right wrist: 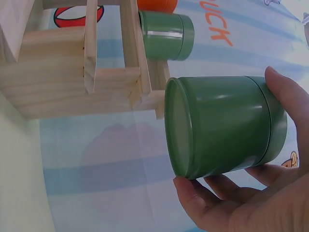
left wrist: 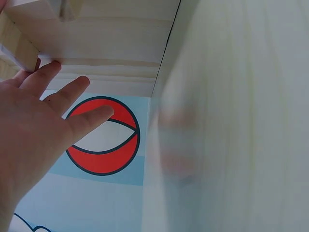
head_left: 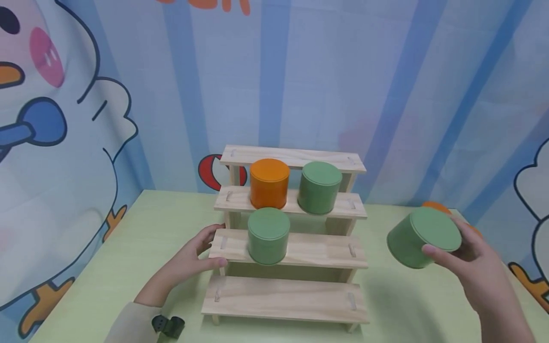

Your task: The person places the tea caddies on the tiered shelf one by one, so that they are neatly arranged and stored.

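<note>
A stepped wooden display rack [head_left: 285, 296] stands on the table. On its second tier from the top are an orange canister [head_left: 269, 185] and a green canister [head_left: 320, 188]. Another green canister [head_left: 268, 237] sits on the tier below, left of the middle. My left hand [head_left: 193, 255] holds the rack's left end, thumb at the front and fingers behind; the left wrist view shows some fingers spread beneath the wood. To the right of the rack, my right hand [head_left: 476, 257] grips a tilted green canister [right wrist: 227, 125] by its ends, raised above the table.
The pale green tabletop [head_left: 171, 214] extends on both sides of the rack. Behind it hangs a blue striped cloth backdrop [head_left: 326, 85] with cartoon ducks. A dark camera mount [head_left: 168, 326] is on the left wrist.
</note>
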Demonstrator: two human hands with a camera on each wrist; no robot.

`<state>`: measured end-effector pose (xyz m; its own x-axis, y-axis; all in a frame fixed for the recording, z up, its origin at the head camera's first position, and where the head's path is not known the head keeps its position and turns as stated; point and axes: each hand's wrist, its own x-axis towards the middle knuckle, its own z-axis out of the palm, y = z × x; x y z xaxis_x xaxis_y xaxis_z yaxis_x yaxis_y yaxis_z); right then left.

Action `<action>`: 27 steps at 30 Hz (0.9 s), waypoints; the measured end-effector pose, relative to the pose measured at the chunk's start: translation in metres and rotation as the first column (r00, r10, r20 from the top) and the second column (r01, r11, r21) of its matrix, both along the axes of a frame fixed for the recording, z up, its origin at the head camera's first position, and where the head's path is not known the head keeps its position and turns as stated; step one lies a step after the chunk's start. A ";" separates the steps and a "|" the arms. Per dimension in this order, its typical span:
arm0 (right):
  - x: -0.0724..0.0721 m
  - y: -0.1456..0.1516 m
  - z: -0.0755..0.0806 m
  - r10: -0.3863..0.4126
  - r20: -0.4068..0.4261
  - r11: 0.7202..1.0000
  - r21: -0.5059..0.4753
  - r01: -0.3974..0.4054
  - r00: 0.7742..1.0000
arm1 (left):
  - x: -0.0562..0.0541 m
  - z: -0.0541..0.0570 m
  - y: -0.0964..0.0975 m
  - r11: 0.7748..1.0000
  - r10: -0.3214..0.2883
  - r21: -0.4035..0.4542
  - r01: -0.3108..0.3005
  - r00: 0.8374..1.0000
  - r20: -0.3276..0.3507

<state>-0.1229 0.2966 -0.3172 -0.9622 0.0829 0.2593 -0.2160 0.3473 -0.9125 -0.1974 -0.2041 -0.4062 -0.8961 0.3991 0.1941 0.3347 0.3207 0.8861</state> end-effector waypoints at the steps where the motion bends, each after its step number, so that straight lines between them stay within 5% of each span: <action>1: 0.001 -0.002 0.000 0.019 -0.015 1.000 -0.022 -0.019 1.000 | 0.000 0.000 0.000 1.000 -0.001 -0.001 0.001 1.000 -0.001; 5: 0.001 -0.013 0.003 0.098 -0.068 0.990 -0.095 -0.104 0.993 | 0.000 0.000 0.000 1.000 -0.002 -0.005 0.002 1.000 -0.001; 16: -0.001 -0.042 0.011 0.095 0.072 0.995 0.016 -0.096 0.993 | 0.001 0.001 0.001 1.000 0.010 -0.008 -0.010 1.000 0.011; 27: -0.004 -0.080 0.016 0.155 0.081 0.987 0.032 -0.158 0.985 | 0.001 0.000 0.000 1.000 0.008 -0.011 -0.008 1.000 0.002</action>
<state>-0.1272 0.2166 -0.3014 -0.9800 -0.0785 0.1827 -0.1987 0.3498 -0.9155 -0.1962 -0.2039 -0.4062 -0.8996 0.3943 0.1877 0.3302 0.3331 0.8832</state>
